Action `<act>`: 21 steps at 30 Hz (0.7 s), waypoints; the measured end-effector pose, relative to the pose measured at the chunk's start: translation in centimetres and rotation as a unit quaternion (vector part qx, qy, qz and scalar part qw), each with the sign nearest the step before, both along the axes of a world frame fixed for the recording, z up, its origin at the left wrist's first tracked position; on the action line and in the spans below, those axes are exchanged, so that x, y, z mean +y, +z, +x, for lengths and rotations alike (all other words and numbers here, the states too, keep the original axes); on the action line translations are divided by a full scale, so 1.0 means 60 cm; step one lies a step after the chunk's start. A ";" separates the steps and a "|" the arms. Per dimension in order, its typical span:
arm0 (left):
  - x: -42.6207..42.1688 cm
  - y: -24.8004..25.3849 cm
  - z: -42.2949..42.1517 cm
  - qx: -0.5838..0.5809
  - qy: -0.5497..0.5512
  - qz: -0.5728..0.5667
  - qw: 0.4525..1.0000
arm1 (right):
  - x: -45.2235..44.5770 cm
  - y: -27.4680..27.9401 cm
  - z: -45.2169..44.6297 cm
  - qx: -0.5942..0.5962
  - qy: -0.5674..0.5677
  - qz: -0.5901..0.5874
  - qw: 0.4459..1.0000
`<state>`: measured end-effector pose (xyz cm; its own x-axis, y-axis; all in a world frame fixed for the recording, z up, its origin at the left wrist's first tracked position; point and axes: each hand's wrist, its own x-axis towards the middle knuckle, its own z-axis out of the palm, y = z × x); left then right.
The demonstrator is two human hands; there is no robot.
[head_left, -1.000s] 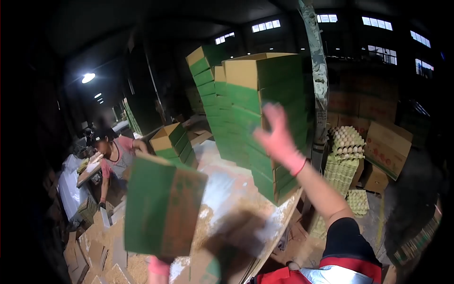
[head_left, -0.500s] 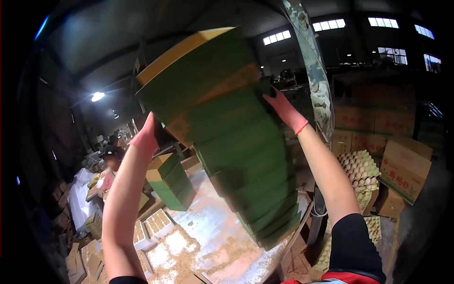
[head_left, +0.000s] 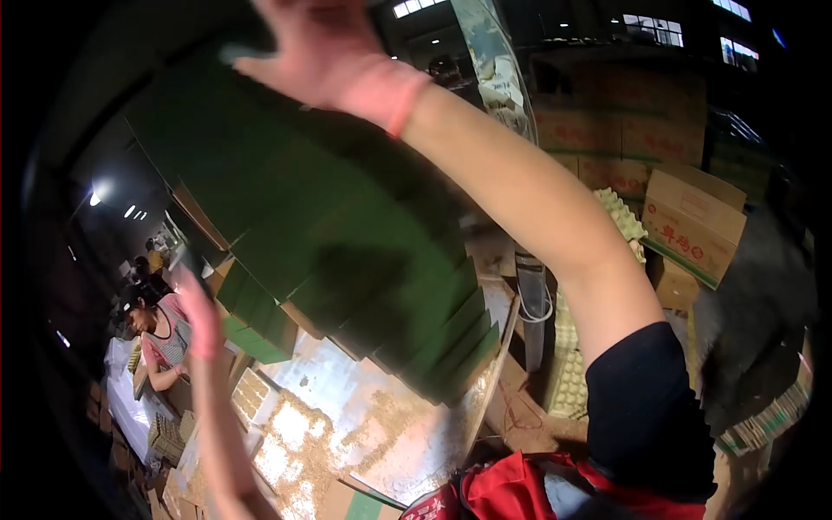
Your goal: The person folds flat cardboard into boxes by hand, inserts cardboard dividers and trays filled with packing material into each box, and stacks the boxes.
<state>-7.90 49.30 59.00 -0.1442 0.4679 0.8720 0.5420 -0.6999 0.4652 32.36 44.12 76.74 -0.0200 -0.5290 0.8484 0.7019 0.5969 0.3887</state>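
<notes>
The tall stack of green cartons (head_left: 347, 251) stands on the bench (head_left: 325, 368), close to its right edge, and its layers are not flush: the lower ones make small steps. The right hand (head_left: 325, 52), in a pink glove, is raised before the upper part of the stack with the thumb spread wide; whether it touches the cardboard, I cannot tell. The left hand (head_left: 198, 312) is upright and seen narrow, from its side, and I cannot tell if it presses on anything.

In my judgement, the main danger is a slip of the upper cartons, because the layers are uneven and the top is high. A one-sided push could cause it. The loose husk-like bits (head_left: 381, 420) might also let the base slide. A fall toward the left could strike the smaller carton stack (head_left: 256, 321).
</notes>
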 end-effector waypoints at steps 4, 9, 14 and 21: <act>-0.057 -0.461 0.134 -0.267 -0.164 -0.404 0.859 | 0.022 0.006 -0.059 -0.007 -0.029 -0.079 0.996; -0.075 -0.670 0.359 -0.578 -0.394 -0.540 0.469 | 0.083 0.004 -0.050 0.015 -0.017 0.018 1.000; -0.027 -0.771 0.421 -0.614 -0.347 -0.446 0.552 | 0.159 0.018 -0.003 -0.053 -0.029 -0.001 0.998; 0.118 -0.837 0.560 -0.697 -0.134 -0.404 0.577 | 0.412 0.025 0.142 -0.085 0.186 -0.149 0.968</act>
